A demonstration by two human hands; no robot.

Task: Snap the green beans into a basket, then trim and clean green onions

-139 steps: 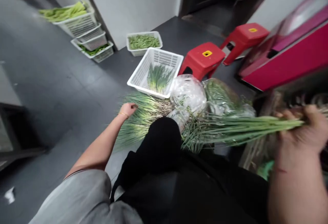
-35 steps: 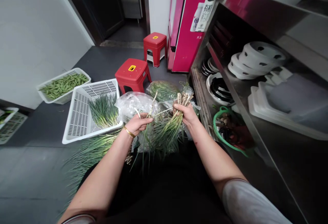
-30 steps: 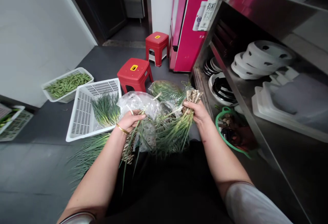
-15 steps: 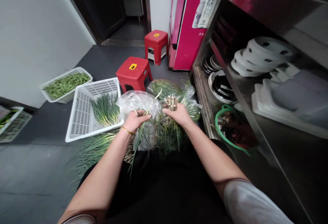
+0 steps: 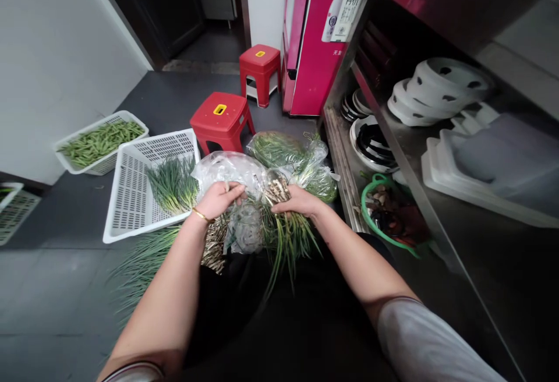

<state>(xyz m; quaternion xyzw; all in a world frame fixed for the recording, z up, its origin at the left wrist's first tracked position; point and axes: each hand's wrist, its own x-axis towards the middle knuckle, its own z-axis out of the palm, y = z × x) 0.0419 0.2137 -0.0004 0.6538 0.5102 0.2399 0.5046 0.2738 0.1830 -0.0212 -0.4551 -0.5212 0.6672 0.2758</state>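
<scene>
My right hand [image 5: 299, 200] is closed around a bunch of scallions [image 5: 292, 233], whose pale root ends point up and away while the green leaves hang toward my lap. To its left, my left hand [image 5: 220, 198] has thumb and fingers pressed together; anything between them is too small to make out. Under and beyond both hands spreads a clear plastic bag [image 5: 229, 166]. More scallions in clear plastic [image 5: 279, 149] lie past my right hand. Below my left forearm is a loose pile of scallions [image 5: 146, 260]. Trimmed-looking scallions [image 5: 172, 184] rest in a white basket [image 5: 114, 201].
Two red stools [image 5: 220, 115] stand ahead. A smaller white basket of green bean pods [image 5: 102, 144] is at left. Along the right runs a metal shelf [image 5: 419, 184] with dishes and a green-rimmed basket [image 5: 364, 210]. A pink fridge [image 5: 312, 79] stands behind.
The single scallion that was in my left hand no longer shows there. My right hand's bunch has shifted left and lower, with more leaves showing. The view has turned slightly right.
</scene>
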